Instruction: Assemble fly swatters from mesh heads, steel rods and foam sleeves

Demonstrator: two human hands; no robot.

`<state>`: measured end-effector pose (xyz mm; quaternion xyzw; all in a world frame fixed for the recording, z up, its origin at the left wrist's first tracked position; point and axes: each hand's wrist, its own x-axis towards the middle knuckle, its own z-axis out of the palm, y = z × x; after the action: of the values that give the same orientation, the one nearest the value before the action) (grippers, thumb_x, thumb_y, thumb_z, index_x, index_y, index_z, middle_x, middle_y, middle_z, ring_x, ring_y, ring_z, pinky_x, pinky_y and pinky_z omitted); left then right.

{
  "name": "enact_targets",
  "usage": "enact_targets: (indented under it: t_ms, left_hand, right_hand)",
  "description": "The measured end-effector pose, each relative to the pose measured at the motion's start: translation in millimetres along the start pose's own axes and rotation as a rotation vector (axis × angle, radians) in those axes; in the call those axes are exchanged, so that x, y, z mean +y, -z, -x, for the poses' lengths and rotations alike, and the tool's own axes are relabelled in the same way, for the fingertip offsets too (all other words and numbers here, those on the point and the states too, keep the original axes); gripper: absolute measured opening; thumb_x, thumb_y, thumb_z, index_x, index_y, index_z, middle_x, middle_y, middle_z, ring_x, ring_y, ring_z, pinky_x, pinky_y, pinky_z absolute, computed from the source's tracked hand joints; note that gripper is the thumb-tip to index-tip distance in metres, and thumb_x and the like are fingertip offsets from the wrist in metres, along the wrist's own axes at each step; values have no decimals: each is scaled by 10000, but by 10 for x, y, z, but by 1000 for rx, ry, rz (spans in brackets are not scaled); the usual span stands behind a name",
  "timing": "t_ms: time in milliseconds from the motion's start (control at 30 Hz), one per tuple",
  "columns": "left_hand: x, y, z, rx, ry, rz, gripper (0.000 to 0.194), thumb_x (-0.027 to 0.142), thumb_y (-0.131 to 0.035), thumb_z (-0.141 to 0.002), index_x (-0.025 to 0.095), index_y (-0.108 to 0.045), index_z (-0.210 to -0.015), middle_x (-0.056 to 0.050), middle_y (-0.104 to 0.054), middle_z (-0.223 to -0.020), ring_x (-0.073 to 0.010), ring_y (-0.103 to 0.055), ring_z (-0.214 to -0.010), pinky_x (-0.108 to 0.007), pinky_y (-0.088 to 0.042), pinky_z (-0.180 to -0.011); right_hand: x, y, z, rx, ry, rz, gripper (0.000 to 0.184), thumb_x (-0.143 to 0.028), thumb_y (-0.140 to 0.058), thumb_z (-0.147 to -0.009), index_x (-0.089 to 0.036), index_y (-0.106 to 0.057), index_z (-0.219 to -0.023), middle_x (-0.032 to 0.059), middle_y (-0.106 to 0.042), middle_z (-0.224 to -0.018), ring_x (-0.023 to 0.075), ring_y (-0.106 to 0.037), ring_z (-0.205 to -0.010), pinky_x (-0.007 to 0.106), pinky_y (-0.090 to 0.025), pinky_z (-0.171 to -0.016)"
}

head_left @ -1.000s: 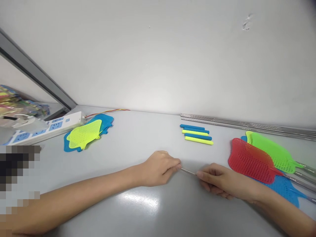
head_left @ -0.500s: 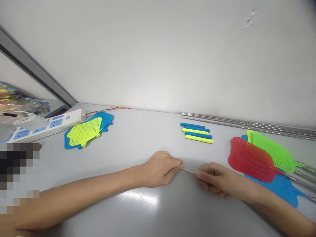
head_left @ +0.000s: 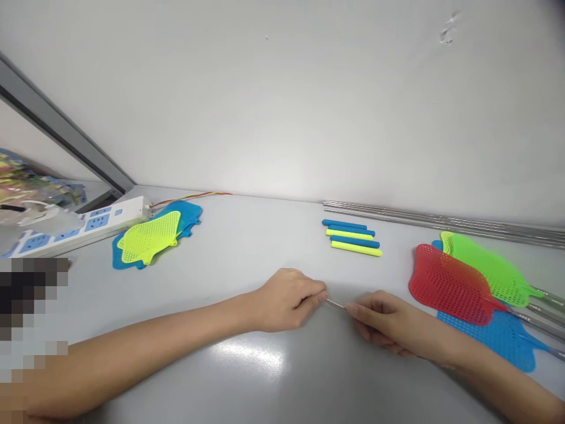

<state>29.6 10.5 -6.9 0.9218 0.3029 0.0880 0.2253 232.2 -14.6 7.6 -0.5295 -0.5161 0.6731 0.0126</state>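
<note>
Near the middle of the grey table, my left hand [head_left: 293, 299] is a closed fist around one end of a thin metal rod [head_left: 335, 304]. Just to its right, my right hand [head_left: 384, 324] pinches the same rod between thumb and fingers. Only a short silvery stretch shows between the two hands; whatever else is inside either grip is hidden. Beyond the hands lie several blue and yellow handle tubes [head_left: 355, 244], side by side. By my right forearm, fly swatters with metal shafts overlap: a red one [head_left: 454, 285], a green one [head_left: 489, 265] and a blue one [head_left: 498, 341].
Several long metal rods [head_left: 424, 219] lie along the wall at the back right. Loose yellow and blue swatter heads [head_left: 150, 238] are piled at the left, against a white power strip [head_left: 128, 209]. A grey metal post [head_left: 66, 123] slants up behind it.
Both hands keep their hold on the rod. My right fingertips have shifted very slightly left, towards my left hand.
</note>
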Motion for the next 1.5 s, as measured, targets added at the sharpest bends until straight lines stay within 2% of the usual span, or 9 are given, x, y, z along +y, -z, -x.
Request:
enact_targets:
  t_ms: [200,400,567,800,933,1267,1500]
  left_hand:
    - [3,29,7,9,20,46,295,270,-234,-882,188,-364,-630,55,-364,-499,-88,-366,-463,-206,-327,-546]
    - [21,31,10,38,38,98,174,277,-335,-862,190,-456,-773,53,-497,-623,-78,-438,-555,-195,-342,-565]
    - [6,24,12,90,16,119,188,271,-360,-858,174,-483,-754,39,-475,-652,-69,-438,-592,-173,-345,-559]
    - [-67,-14,27,124,-204,-200,263,263,-320,-869,163,-489,-694,23,-447,-594,-91,-397,-537,-216,-314,-515]
    - [-80,-48,32,158,-234,-276,237,233,-335,-863,164,-483,-691,27,-458,-585,-87,-384,-507,-217,-306,-491]
    - [-11,-70,72,109,-165,-205,245,218,-311,-862,168,-455,-670,32,-411,-572,-82,-342,-455,-211,-299,-446]
    - [32,-93,82,72,-115,-92,258,226,-297,-865,175,-441,-657,31,-400,-578,-83,-346,-471,-211,-317,-456]
  right_hand:
    - [14,39,2,-66,-23,-94,399,-539,-384,-752,-173,-407,-593,-75,-272,-458,32,-180,-368,164,-117,-326]
    - [20,43,-1,-38,-32,-141,408,-559,-399,-735,-173,-403,-605,-76,-271,-472,30,-174,-379,164,-110,-336]
    - [22,35,-1,-52,-19,-136,418,-564,-385,-739,-173,-394,-592,-76,-263,-465,33,-173,-378,171,-110,-337]
    - [1,3,-7,-75,6,-85,424,-535,-357,-764,-163,-412,-567,-75,-255,-450,31,-188,-367,162,-138,-333]
    - [-3,-16,-6,-60,11,-90,419,-518,-356,-771,-159,-422,-565,-74,-255,-446,31,-203,-369,156,-149,-336]
    - [27,-63,-53,-51,-8,-108,403,-487,-370,-779,-160,-435,-553,-78,-236,-415,32,-201,-347,165,-153,-329]
    - [54,-82,-58,-19,15,-74,391,-466,-387,-776,-151,-441,-551,-54,-321,-455,33,-259,-369,163,-200,-343]
